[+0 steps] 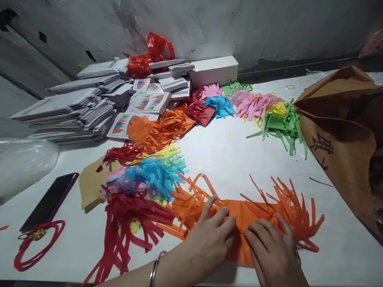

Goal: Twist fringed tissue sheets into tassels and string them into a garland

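Observation:
A sheet of orange tissue paper, cut into fringe strips at both ends, lies on the white tabletop in front of me. My left hand presses on its middle with bent fingers, the index finger lifted and the other fingertips closed at the paper. Beside it, my right hand has its fingers together on the same sheet, gripping near the centre. Both thumbs are largely hidden. Loose orange strips fan out to the right of my right hand. Dark red fringed paper and blue fringed paper lie left of the sheet.
Stacked white packets and a white box line the wall. Pink fringed paper and green fringed paper lie further back. A brown bag stands right. A phone and red cord lie left.

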